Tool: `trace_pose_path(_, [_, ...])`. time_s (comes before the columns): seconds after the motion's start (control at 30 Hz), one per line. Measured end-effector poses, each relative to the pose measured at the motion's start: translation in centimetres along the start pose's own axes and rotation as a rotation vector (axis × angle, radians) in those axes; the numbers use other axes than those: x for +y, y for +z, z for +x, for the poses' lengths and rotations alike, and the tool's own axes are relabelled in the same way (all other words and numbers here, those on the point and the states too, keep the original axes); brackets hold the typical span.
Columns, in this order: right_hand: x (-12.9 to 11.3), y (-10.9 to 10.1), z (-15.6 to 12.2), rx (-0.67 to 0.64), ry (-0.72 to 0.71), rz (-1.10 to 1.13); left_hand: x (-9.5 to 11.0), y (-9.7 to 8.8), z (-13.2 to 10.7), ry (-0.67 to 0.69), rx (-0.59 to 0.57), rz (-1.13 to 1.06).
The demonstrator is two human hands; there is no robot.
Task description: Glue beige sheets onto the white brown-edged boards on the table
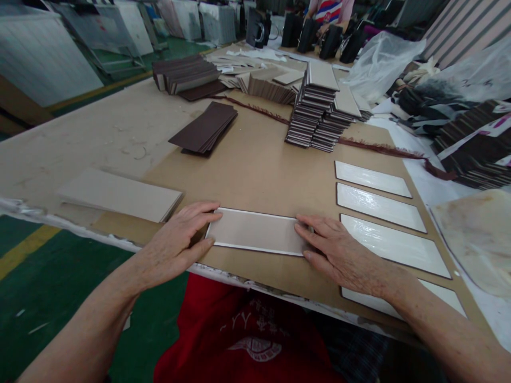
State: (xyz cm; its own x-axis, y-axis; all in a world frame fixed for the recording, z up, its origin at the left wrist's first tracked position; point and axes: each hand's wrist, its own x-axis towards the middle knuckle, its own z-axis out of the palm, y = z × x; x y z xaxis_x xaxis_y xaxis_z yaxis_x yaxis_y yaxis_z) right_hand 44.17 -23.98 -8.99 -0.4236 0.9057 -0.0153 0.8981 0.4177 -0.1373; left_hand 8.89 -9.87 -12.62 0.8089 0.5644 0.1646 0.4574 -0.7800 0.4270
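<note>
A grey cardboard strip [255,230] with a thin white border and dark edge lies flat on the tan board in front of me. My left hand [181,236] holds its left end, fingers at the upper corner and thumb by the lower one. At the right end, my right hand [333,247] has its fingertips on the strip, with the thumb near the lower corner. To the left lies a small pile of bare grey cardboard pieces [120,194]. Glossy white-coated strips [381,205] are laid out in a column on the right, one partly hidden under my right forearm.
Dark brown sheets [207,127] lie beyond my hands. Farther back stand stacks of finished strips [315,106] and brown bundles [186,74]. Clear plastic [383,61] covers the back right. A person [329,13] stands across the table near black boxes [309,34].
</note>
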Motion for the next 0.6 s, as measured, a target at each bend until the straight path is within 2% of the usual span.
trace_pose_path(0.1, [-0.4,0.1,0.2,0.000,0.004,-0.066,0.3,-0.2,0.1,0.025,0.013,0.081])
trace_pose_path(0.3, [-1.7,-0.2,0.9,0.019,-0.022,-0.141,1.9,-1.0,0.5,0.082,-0.048,0.279])
trace_pose_path(0.47, [-3.1,-0.3,1.6,-0.015,0.006,-0.188,3.5,-0.3,0.4,0.073,-0.045,0.467])
trace_pose_path(0.6, [-2.9,0.1,1.0,-0.020,0.022,-0.227,3.9,0.3,0.3,0.047,-0.059,0.513])
